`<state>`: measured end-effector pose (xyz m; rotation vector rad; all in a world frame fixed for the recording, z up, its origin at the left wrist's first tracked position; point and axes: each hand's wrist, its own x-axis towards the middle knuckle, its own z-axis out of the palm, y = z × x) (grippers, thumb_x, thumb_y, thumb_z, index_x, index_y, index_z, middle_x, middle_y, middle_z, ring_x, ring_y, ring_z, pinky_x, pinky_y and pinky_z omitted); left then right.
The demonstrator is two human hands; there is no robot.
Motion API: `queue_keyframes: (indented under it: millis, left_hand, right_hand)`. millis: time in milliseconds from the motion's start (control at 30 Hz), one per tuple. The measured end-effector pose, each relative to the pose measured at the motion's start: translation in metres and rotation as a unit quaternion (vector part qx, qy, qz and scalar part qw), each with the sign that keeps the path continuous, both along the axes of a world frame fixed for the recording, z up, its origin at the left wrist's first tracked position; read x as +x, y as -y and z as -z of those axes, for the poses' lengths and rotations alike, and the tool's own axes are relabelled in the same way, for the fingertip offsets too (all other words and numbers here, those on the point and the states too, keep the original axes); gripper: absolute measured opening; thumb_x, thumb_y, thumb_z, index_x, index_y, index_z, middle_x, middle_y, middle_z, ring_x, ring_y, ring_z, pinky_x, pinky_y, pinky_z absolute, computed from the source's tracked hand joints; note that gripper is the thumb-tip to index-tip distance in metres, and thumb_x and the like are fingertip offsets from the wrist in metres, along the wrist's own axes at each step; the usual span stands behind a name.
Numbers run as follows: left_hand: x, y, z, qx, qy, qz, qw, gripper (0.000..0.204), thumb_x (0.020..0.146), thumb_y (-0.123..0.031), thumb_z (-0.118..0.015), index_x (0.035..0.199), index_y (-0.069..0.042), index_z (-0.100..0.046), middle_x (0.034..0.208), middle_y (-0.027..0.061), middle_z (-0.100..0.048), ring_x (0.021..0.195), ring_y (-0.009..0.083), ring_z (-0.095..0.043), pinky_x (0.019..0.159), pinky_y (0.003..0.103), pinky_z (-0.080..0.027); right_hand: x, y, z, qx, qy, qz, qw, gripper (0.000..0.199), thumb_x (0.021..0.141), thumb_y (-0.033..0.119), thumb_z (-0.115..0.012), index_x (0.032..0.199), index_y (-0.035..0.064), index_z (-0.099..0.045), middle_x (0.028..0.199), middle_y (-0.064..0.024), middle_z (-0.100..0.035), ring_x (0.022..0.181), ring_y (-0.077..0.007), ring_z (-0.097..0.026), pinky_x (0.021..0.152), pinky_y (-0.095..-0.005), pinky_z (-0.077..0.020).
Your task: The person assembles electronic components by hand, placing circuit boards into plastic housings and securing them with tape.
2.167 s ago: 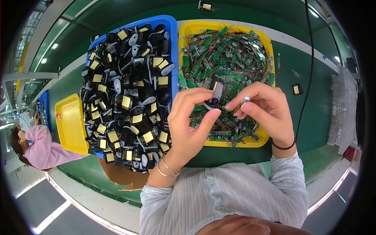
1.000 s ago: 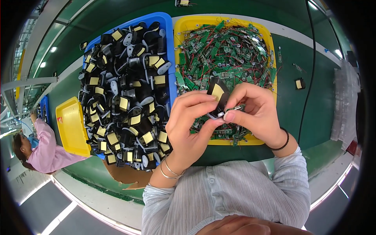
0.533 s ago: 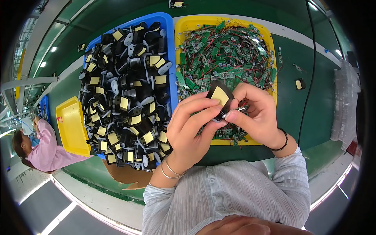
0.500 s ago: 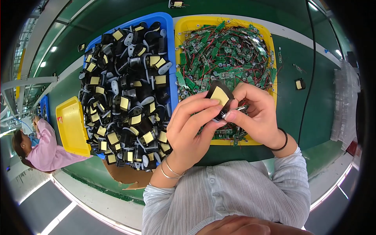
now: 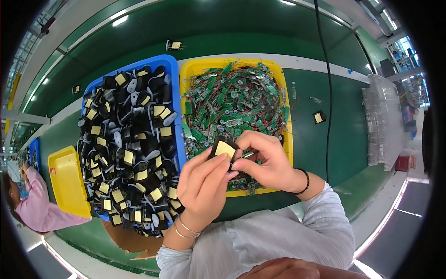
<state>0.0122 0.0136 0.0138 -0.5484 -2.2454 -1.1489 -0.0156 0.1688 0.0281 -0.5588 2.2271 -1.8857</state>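
Note:
My left hand is closed around a black plastic housing with a pale yellow pad on its face. Its fingertips press on the pad. At the housing's right edge, my right hand pinches with thumb and forefinger. A small thin strip, which looks like a circuit board, shows between those fingers; most of it is hidden. Both hands are over the near part of a yellow bin heaped with green circuit boards and red wires. To their left, a blue bin is piled with similar black housings.
An empty-looking yellow tray leans left of the blue bin, near a co-worker in a pink sleeve. Single housings lie on the green table, one at right. A black cable crosses there, before stacked clear plastic trays.
The view has shifted, so bins and hands appear lower and farther left. Both hands keep hold at the black housing, with only slight finger movement.

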Motion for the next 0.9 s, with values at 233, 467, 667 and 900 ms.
queue_keyframes:
  millis: [233,467,667,900]
  left_hand:
    - [-0.002,0.006,0.003,-0.018,0.004,0.002,1.000,0.026,0.060,-0.016,-0.073,0.083,-0.009,-0.064,0.085,0.0004,-0.062,0.092,0.0219,-0.053,0.077,0.032,-0.040]
    - [0.001,0.008,0.006,-0.045,-0.013,0.020,0.999,0.029,0.062,-0.024,-0.072,0.085,-0.011,-0.062,0.081,-0.0026,-0.060,0.080,0.0158,-0.055,0.067,0.028,-0.036]
    - [-0.002,0.007,0.003,-0.044,-0.014,0.030,0.998,0.027,0.062,-0.021,-0.071,0.085,-0.009,-0.061,0.080,-0.0005,-0.059,0.078,0.0180,-0.055,0.066,0.029,-0.037]
    - [-0.015,0.011,0.012,0.066,0.088,0.060,0.992,0.024,0.070,-0.004,-0.063,0.092,0.000,-0.055,0.088,0.0118,-0.054,0.076,0.0253,-0.053,0.063,0.031,-0.045]
  right_hand:
    - [-0.004,0.000,-0.002,-0.034,-0.036,-0.017,0.999,0.035,0.075,0.008,-0.062,0.107,0.0010,-0.051,0.087,-0.0101,-0.059,0.079,-0.0203,-0.061,0.066,-0.0298,-0.0495]
    - [-0.003,-0.004,-0.008,-0.012,0.012,-0.070,0.997,0.040,0.073,0.003,-0.061,0.111,0.0027,-0.051,0.085,-0.0101,-0.059,0.075,-0.0199,-0.060,0.068,-0.0292,-0.0481]
    - [-0.008,-0.004,0.004,-0.057,-0.002,-0.074,0.996,0.041,0.072,0.004,-0.064,0.110,0.0019,-0.049,0.086,-0.0074,-0.059,0.075,-0.0126,-0.058,0.064,-0.0252,-0.0463]
    - [-0.010,-0.010,0.005,-0.080,0.215,-0.044,0.972,0.016,0.076,0.007,-0.064,0.084,-0.0006,-0.053,0.067,-0.0011,-0.058,0.059,-0.0047,-0.052,0.053,-0.0186,-0.0405]
